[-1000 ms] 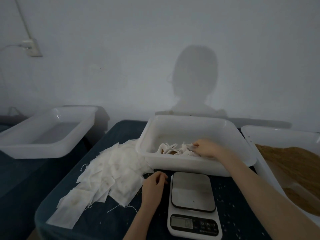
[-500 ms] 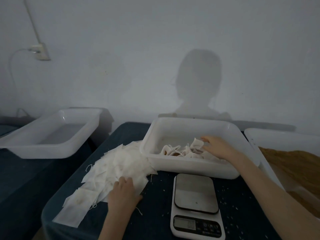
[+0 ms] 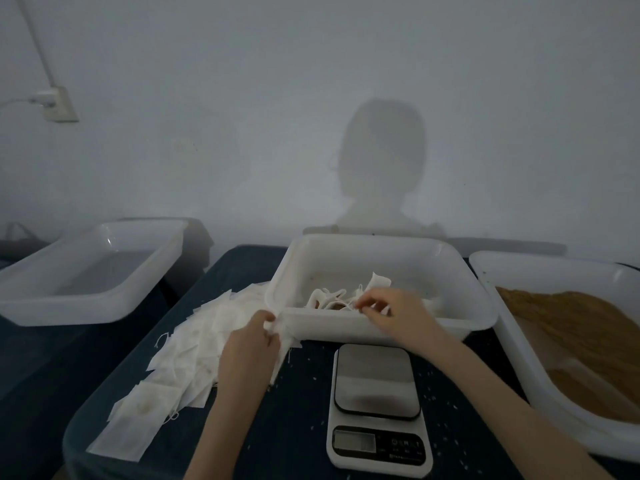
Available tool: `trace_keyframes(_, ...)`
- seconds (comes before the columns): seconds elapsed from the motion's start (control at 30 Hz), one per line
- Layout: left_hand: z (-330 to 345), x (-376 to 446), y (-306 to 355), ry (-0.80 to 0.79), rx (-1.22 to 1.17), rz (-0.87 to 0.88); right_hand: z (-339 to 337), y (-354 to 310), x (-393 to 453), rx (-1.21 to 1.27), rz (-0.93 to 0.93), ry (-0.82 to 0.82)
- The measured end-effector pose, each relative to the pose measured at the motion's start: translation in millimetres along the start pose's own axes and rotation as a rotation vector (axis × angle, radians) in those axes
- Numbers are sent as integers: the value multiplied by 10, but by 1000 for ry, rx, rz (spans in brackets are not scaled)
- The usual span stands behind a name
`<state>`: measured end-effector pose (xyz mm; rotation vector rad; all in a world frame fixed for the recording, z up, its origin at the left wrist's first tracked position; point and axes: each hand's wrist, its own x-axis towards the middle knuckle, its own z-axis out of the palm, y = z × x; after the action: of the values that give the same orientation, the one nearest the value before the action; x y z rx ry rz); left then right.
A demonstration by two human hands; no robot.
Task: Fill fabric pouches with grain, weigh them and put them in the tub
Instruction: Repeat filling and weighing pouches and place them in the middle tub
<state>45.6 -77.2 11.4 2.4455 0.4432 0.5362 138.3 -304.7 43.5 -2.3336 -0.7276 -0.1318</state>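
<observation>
Landmark: scale (image 3: 377, 403), sitting on the dark desk (image 3: 298, 427) in front of the person.

Left hand (image 3: 251, 344) is working just left of the scale, beyond its far-left corner. Its grip is pinching one empty fabric pouch (image 3: 282, 336), fingers and thumb curled on the cloth; the pouch is hanging against the near-left corner of the tub (image 3: 381, 327).

The tub is standing directly behind the scale. A few filled pouches (image 3: 332, 297) are lying inside it, bunched toward its near wall.

Right hand (image 3: 398, 311) is reaching over the tub's near rim, behind the scale. Its fingertips are drawn together in a pinch; whether they are holding a string or cloth cannot be told.

The pile of empty pouches (image 3: 180, 355) is spreading left of the scale. The grain tub (image 3: 554, 386) is sitting right of the scale. A second white tub (image 3: 90, 271) is sitting far left, on another surface.
</observation>
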Motion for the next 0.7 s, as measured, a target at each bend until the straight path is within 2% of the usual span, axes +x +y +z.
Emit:
trace_keyframes(0.13, 80, 64, 310, -22, -298, -2, 243, -170, -199, 116, -44, -82)
trace_keyframes(0.23, 180, 58, 491, -66, -434, -7, 375, -232, -318, 198, -42, -44)
trace_keyframes(0.33, 264, 18, 639, -149, -495, -7, 400, -218, -401, 268, 2, 45)
trace_keyframes(0.53, 372, -93, 708, -397, -628, 50, 311, 3, -479, 205, 87, 173)
trace_keyframes(0.7, 436, -107, 764, -316, -538, 109, 285, 139, -520, 152, 107, 146)
